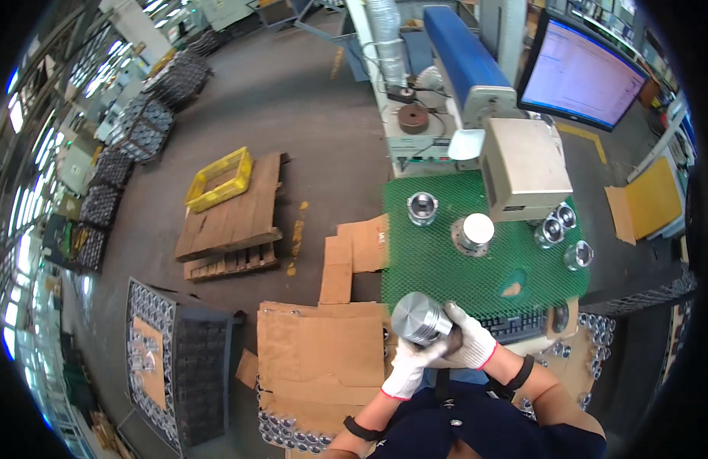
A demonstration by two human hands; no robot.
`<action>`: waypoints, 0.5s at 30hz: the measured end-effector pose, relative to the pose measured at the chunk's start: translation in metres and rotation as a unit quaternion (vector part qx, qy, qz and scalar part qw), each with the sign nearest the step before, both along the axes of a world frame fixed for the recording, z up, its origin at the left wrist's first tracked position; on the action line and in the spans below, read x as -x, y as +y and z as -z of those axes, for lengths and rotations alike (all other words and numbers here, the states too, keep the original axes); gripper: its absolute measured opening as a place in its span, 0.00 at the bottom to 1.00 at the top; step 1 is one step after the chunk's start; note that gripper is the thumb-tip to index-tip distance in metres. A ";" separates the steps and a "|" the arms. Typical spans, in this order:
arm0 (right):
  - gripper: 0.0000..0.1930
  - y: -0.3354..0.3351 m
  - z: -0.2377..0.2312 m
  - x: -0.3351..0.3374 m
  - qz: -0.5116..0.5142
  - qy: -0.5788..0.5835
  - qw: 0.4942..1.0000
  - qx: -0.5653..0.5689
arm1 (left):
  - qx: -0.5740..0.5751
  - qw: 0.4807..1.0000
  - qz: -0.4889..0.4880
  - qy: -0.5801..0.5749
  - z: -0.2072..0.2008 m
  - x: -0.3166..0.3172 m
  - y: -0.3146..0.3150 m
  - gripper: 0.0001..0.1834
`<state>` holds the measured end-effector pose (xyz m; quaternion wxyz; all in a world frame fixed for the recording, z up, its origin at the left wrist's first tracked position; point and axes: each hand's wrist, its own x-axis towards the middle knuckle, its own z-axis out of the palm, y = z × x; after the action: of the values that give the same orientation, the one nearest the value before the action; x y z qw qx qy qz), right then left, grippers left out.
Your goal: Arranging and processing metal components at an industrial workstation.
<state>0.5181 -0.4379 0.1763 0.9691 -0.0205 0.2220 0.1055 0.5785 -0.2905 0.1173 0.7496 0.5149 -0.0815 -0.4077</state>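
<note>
Both of my hands wear white knitted gloves and hold one silver metal piston (420, 317) in front of my body, its flat round crown tilted up and to the left. My left hand (412, 366) closes on the piston's lower side. My right hand (472, 336) grips its skirt end from the right; some fingertips are hidden. Just beyond is a green ribbed mat (446, 275). On it, a piston (476, 229) sits crown up on a round base under the marking machine's boxy head. Another piston (422, 208) stands to the left, open end up.
Several pistons (551, 231) stand at the mat's right side. A keyboard (515, 327) and mouse (561, 318) lie near my right forearm. The beige machine head (526, 168) overhangs the mat, beside a monitor (580, 73). Cardboard (323, 344) covers stacked pistons at left; a yellow crate (219, 180) rests on a pallet.
</note>
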 end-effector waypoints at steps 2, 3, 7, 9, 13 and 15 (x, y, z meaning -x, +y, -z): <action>0.31 0.007 0.002 -0.010 -0.005 -0.004 0.998 0.065 | -0.021 0.996 -0.066 -0.061 -0.029 -0.027 0.002 0.48; 0.31 0.006 0.006 -0.010 -0.019 -0.018 0.995 0.097 | -0.034 0.991 -0.052 -0.122 -0.036 -0.037 0.007 0.49; 0.36 -0.032 0.012 -0.007 -0.049 -0.071 0.937 0.339 | -0.206 0.878 -0.044 -0.429 -0.086 -0.060 0.010 0.48; 0.45 -0.047 -0.012 -0.002 -0.087 -0.130 0.810 0.566 | -0.285 0.797 0.011 -0.533 -0.098 -0.056 -0.001 0.44; 0.53 -0.062 0.010 0.024 -0.131 -0.086 0.705 0.691 | -0.394 0.713 0.322 -0.483 -0.077 -0.024 -0.055 0.50; 0.38 -0.068 0.067 0.073 -0.015 0.034 0.921 0.389 | -0.274 0.777 0.434 -0.363 -0.043 -0.034 -0.077 0.50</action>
<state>0.4455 -0.5057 0.1095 0.8750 -0.3952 0.2783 0.0261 0.6127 -0.3675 0.1605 0.2352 0.7182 -0.4479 -0.4779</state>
